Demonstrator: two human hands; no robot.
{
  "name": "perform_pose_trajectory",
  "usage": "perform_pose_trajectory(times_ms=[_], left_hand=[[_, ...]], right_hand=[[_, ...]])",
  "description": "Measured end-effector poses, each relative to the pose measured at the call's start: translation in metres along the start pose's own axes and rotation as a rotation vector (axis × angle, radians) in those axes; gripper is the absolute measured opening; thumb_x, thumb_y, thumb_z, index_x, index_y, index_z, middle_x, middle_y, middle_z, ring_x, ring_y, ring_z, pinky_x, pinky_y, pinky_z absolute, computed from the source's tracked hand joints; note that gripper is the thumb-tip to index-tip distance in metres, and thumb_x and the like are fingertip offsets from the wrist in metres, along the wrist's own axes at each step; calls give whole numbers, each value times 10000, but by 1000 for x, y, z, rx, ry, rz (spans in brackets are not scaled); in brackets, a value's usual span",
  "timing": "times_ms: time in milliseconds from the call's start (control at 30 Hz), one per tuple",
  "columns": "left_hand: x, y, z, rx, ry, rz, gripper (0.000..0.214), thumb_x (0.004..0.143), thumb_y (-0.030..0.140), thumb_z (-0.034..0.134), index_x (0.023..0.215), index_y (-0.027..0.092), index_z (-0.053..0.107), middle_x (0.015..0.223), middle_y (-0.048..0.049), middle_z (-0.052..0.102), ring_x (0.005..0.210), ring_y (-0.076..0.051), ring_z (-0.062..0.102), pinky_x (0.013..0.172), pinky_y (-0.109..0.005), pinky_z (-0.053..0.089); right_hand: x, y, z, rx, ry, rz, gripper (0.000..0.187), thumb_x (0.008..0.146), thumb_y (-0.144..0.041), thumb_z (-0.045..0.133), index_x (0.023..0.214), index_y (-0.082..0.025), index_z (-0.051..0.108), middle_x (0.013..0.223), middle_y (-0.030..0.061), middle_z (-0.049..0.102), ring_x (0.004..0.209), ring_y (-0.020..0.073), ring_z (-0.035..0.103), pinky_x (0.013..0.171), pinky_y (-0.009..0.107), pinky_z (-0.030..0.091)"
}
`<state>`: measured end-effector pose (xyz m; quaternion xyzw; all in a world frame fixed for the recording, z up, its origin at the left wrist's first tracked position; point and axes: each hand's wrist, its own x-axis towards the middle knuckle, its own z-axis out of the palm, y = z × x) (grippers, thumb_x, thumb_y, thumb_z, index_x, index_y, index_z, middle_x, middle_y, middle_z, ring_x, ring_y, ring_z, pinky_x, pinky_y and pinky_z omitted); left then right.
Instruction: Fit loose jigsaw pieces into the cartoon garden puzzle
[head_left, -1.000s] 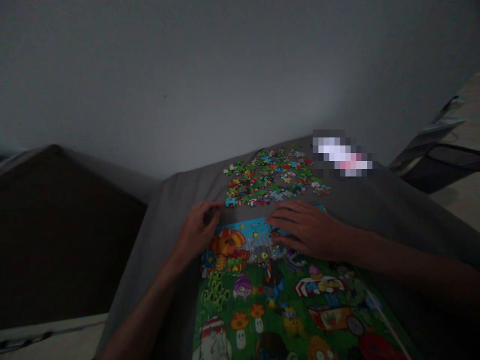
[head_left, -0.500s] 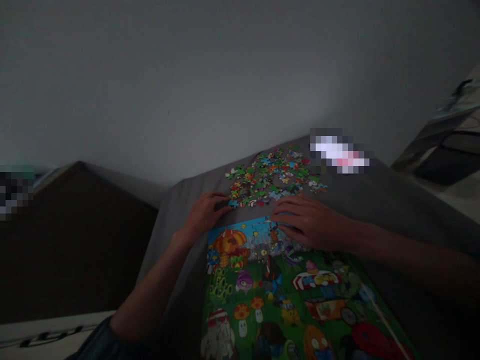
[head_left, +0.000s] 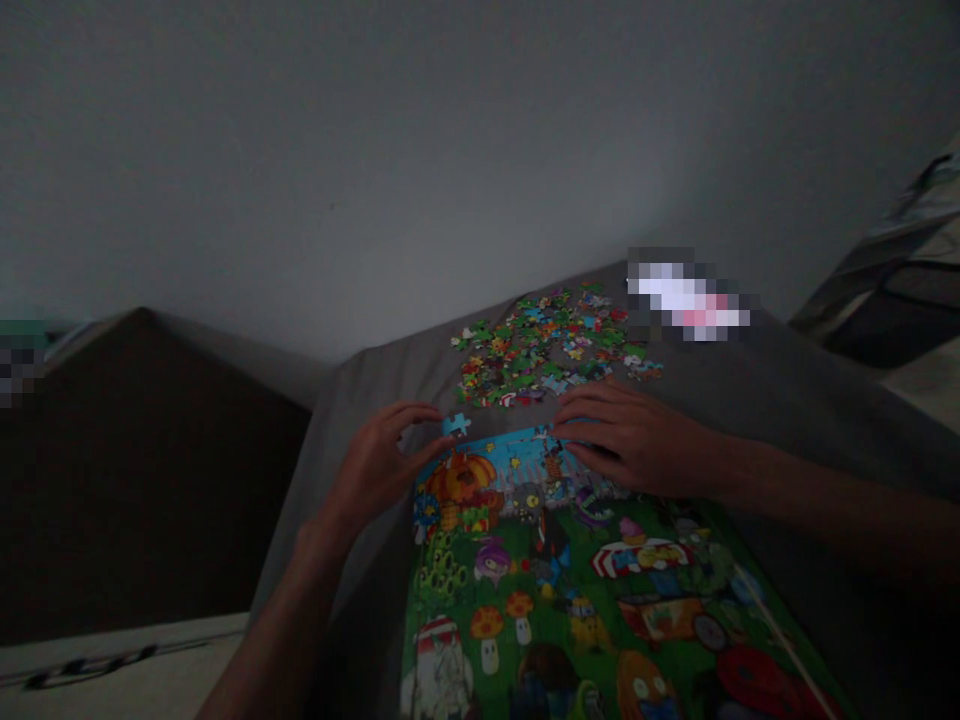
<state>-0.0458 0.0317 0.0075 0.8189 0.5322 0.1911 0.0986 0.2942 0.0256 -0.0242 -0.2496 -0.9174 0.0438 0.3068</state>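
A partly built colourful jigsaw puzzle (head_left: 570, 590) lies on a grey cloth-covered surface (head_left: 787, 400). My left hand (head_left: 379, 462) pinches a small blue puzzle piece (head_left: 455, 424) just above the puzzle's top left edge. My right hand (head_left: 637, 438) rests with fingers flat on the puzzle's top edge, touching the blue sky part. Beyond both hands lies a heap of several loose pieces (head_left: 551, 345).
A pale wall fills the background. A dark brown piece of furniture (head_left: 142, 470) stands to the left, lower than the cloth surface. A blurred-out patch (head_left: 690, 295) sits by the loose pieces. A dark chair frame (head_left: 892, 300) is at the far right.
My left hand reached to the edge of the loose heap, took a blue piece and drew it back toward the puzzle's top edge. My right hand stayed on the puzzle.
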Motion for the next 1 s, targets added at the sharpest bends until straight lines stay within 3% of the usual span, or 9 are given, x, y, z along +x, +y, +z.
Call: perform_pose_trajectory(times_ms=[133, 300, 433, 567, 667, 800, 1000], left_hand=[[-15, 13, 1, -78, 14, 75, 318, 895, 511, 708, 1059, 239, 717, 1134, -70, 740, 1056, -250, 689, 971, -428, 535], [-25, 55, 14, -124, 109, 301, 234, 932, 391, 713, 1108, 241, 679, 1077, -42, 736, 981, -192, 689, 869, -331, 552], [-36, 82, 28, -145, 107, 438, 245, 916, 347, 745, 1095, 236, 621, 1042, -16, 738, 967, -173, 685, 875, -311, 541], [-42, 81, 36, -96, 85, 448, 320, 947, 361, 704, 1217, 241, 582, 1136, -35, 723, 1045, -197, 664, 939, -345, 526], [-40, 72, 37, -44, 128, 396, 369, 982, 389, 646, 1305, 237, 551, 1171, -59, 697, 1079, -216, 640, 939, -353, 526], [-38, 64, 36, -20, 156, 353, 301, 1012, 273, 586, 1309, 241, 549, 1153, -53, 677, 1074, -208, 618, 922, -338, 526], [-35, 67, 38, -40, 159, 393, 332, 979, 134, 604, 1295, 220, 545, 1166, -43, 665, 1096, -178, 583, 951, -299, 494]], right_hand=[[2, -6, -2, 94, -21, 58, 277, 997, -243, 522, 1193, -194, 712, 1119, 101, 733, 1114, 236, 636, 981, 475, 539], [11, -36, -14, 396, -102, 236, 404, 1009, -298, 547, 1403, -226, 598, 1192, 78, 734, 1095, 181, 675, 968, 381, 563], [15, -57, -13, 691, -159, 408, 343, 973, -327, 620, 1307, -271, 678, 1073, 22, 777, 923, 153, 725, 822, 307, 604], [14, -48, -9, 888, -204, 575, 326, 931, -278, 648, 1249, -235, 707, 886, 4, 765, 784, 132, 716, 680, 251, 595], [11, -22, -11, 875, -138, 635, 340, 946, -294, 612, 1268, -212, 684, 927, 23, 767, 789, 138, 714, 666, 264, 593], [9, 7, -12, 754, -32, 739, 202, 924, -317, 635, 1058, -206, 738, 918, 36, 776, 805, 155, 724, 706, 289, 596], [11, -1, -7, 535, -75, 712, 114, 872, -290, 690, 912, -213, 764, 893, 24, 772, 819, 158, 712, 773, 302, 577]])
